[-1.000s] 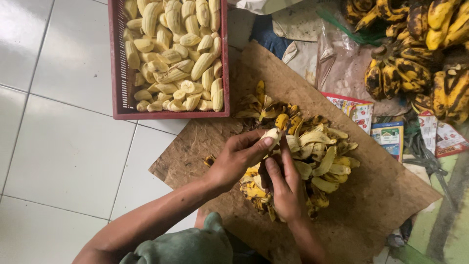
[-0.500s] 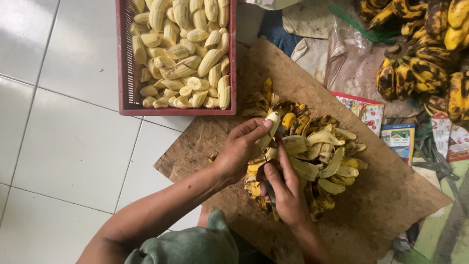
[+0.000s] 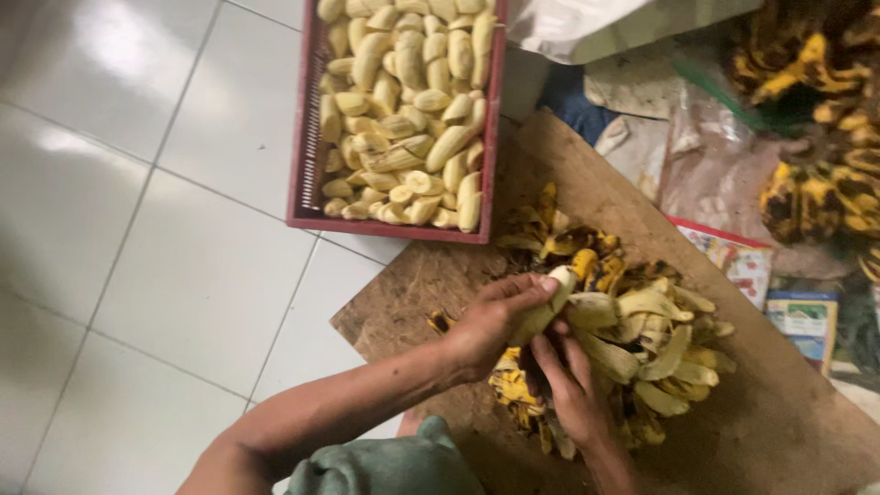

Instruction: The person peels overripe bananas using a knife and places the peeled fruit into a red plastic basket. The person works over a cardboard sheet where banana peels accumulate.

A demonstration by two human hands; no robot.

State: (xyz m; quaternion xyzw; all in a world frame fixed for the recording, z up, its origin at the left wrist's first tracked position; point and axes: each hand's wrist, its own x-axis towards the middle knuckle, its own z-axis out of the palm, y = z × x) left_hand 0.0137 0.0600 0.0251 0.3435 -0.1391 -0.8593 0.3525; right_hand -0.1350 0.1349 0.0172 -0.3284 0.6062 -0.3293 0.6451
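My left hand (image 3: 490, 321) grips a pale, partly peeled banana (image 3: 547, 305) with its tip pointing up and right. My right hand (image 3: 568, 380) sits just below it, fingers closed at the banana's lower end on dark peel. Both hands hover over a heap of yellow and black banana peels (image 3: 642, 348) on a brown board (image 3: 779, 431). A red plastic crate (image 3: 307, 197) full of peeled bananas (image 3: 412, 110) stands on the floor above my left hand.
Bunches of unpeeled, blackened bananas (image 3: 816, 183) lie at the upper right on plastic sheeting. Printed paper packets (image 3: 742, 261) sit beside the board's right edge. White floor tiles (image 3: 156, 229) fill the left. A grey-green cloth (image 3: 385, 463) covers my knee at the bottom.
The view has shifted and moved closer. My hands stay over the peel heap, and the banana now shows more bare flesh at its tip.
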